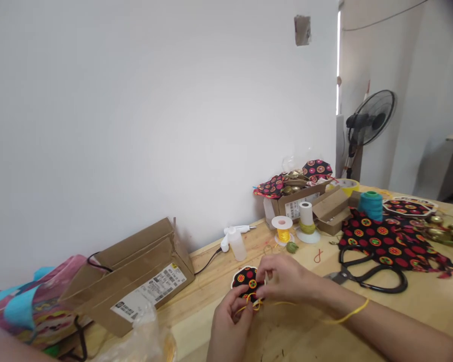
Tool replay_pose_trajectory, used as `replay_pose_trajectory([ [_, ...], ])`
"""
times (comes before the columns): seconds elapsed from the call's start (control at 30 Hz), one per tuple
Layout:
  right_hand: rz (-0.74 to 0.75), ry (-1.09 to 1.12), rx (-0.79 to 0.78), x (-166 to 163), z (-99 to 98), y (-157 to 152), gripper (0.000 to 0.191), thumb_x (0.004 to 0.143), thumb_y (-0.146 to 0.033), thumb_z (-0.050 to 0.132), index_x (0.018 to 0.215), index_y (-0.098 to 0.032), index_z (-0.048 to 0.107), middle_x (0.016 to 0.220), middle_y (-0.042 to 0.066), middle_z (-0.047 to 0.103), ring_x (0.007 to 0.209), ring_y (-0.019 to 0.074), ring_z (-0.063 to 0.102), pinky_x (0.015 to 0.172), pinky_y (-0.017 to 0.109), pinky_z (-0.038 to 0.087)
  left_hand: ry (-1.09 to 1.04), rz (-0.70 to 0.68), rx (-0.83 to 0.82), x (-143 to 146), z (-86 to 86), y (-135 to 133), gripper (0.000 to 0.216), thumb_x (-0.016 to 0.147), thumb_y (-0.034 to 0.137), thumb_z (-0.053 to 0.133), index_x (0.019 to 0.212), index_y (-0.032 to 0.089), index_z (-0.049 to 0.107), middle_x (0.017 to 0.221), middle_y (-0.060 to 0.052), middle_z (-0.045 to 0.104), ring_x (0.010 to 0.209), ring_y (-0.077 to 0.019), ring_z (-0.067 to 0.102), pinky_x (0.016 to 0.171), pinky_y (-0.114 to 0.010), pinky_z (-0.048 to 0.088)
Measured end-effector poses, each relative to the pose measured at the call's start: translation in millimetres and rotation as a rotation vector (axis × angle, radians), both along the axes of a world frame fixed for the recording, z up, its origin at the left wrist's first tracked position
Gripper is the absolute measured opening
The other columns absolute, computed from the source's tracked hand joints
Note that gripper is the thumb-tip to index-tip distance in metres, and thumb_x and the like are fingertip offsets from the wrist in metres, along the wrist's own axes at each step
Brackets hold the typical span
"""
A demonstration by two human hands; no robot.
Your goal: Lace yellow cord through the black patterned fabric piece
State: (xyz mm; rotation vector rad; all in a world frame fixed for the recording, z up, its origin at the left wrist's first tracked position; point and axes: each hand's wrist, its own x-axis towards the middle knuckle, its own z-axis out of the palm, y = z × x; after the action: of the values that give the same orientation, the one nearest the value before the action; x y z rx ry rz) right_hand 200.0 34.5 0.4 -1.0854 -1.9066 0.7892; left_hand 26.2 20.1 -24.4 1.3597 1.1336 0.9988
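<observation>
Pinching a patterned fabric patch between left hand and right hand, fingers closed, seemingly to steady its yellow cord (scissors lie near).

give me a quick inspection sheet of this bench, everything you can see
surface: pale wooden table
job's things: small patterned fabric piece with a yellow cord trailing over the right forearm
clutter: black scissors, cardboard box, yellow spool, teal thread cone, white bottle, patterned cloth
hands: left hand and right hand both pinch the fabric piece
cables: black cable runs out from behind the cardboard box
surroundings: white wall, standing fan at the far right
</observation>
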Motion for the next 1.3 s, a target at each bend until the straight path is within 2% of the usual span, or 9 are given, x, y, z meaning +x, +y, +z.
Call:
replay_pose_trajectory([
  [0.1,-0.01,-0.301,0.188,-9.2,-11.5,-1.1,0.02,0.06,-0.037,0.064,0.068,-0.019,0.064,0.067,0.001,0.062,0.064,0.0136,0.053,0.058,0.022,0.035,0.034,0.005,0.008,-0.6,-0.3,0.0,0.03,0.06,0.023,0.062,0.088,0.012,0.057,0.061,-0.002,0.064,0.064,-0.0158,0.059,0.059,-0.022,0.044],
  [0.17,0.017,-0.343,0.205,-9.2,-16.1,-0.9,0.01,0.066,-0.03,0.06,0.067,-0.021,0.065,0.062,-0.001,0.062,0.06,0.0112,0.053,0.056,0.02,0.035,0.04,0.013,0.007,0.6,0.8,-0.8,0.029,0.059,0.023,0.062,0.086,0.013,0.059,0.063,-0.003,0.065,0.064,-0.0161,0.06,0.058,-0.021,0.044],
  [0.33,0.002,-0.332,0.185,-4.0,-16.2,2.8,0.007,0.067,-0.024,0.059,0.066,-0.021,0.065,0.06,-0.001,0.062,0.059,0.0108,0.052,0.057,0.02,0.035,0.036,-0.003,-0.043,3.5,1.3,-0.2,0.022,0.059,0.021,0.062,0.08,0.014,0.062,0.067,-0.004,0.067,0.065,-0.015,0.06,0.058,-0.019,0.045],
  [0.5,-0.166,-0.147,0.007,-3.2,-14.2,3.6,0.007,0.064,-0.019,0.056,0.06,-0.016,0.062,0.061,0.0,0.06,0.057,0.0105,0.048,0.053,0.02,0.035,0.109,-0.008,-0.061,-0.8,-4.9,2.7,0.017,0.061,0.024,0.061,0.075,0.014,0.065,0.058,-0.001,0.066,0.057,-0.0136,0.058,0.052,-0.017,0.043],
  [0.67,-0.171,0.318,-0.394,-5.1,-19.7,7.1,0.009,0.065,-0.022,0.054,0.064,-0.014,0.057,0.058,0.0,0.056,0.053,0.0093,0.047,0.048,0.019,0.035,0.118,-0.052,-0.076,-1.5,-6.3,3.5,0.02,0.062,0.03,0.061,0.072,0.014,0.067,0.073,-0.006,0.069,0.068,-0.0171,0.06,0.06,-0.019,0.044],
  [0.77,-0.155,0.515,-0.515,-6.1,-19.9,8.8,0.009,0.064,-0.022,0.055,0.061,-0.013,0.053,0.058,-0.001,0.056,0.054,0.0087,0.047,0.05,0.019,0.036,0.114,-0.03,-0.082,-0.1,-5.7,3.2,0.022,0.06,0.031,0.062,0.073,0.014,0.066,0.071,-0.005,0.069,0.066,-0.017,0.06,0.058,-0.019,0.044],
  [0.9,-0.168,0.569,-0.548,-4.3,-16.8,9.1,0.008,0.063,-0.02,0.056,0.061,-0.012,0.053,0.053,-0.003,0.052,0.049,0.0058,0.043,0.048,0.017,0.032,0.102,0.042,-0.088,1.0,-5.4,3.2,0.024,0.059,0.033,0.063,0.074,0.014,0.065,0.062,-0.003,0.068,0.063,-0.016,0.06,0.056,-0.018,0.044],
  [1.07,-0.181,0.564,-0.537,-1.6,-16.7,9.8,0.01,0.064,-0.021,0.055,0.06,-0.012,0.053,0.046,-0.006,0.047,0.044,0.0046,0.037,0.043,0.017,0.026,0.144,0.027,-0.079,1.0,-4.0,3.6,0.023,0.061,0.034,0.061,0.072,0.014,0.067,0.071,-0.005,0.07,0.07,-0.0185,0.06,0.061,-0.02,0.044],
  [1.3,-0.201,0.572,-0.535,-2.0,-19.7,11.9,0.012,0.063,-0.023,0.057,0.059,-0.013,0.052,0.044,-0.006,0.047,0.042,0.0049,0.038,0.043,0.017,0.027,0.24,0.096,-0.036,-2.1,-1.6,2.5,0.019,0.062,0.032,0.06,0.063,0.013,0.066,0.06,-0.002,0.067,0.061,-0.0169,0.058,0.055,-0.02,0.042],
])
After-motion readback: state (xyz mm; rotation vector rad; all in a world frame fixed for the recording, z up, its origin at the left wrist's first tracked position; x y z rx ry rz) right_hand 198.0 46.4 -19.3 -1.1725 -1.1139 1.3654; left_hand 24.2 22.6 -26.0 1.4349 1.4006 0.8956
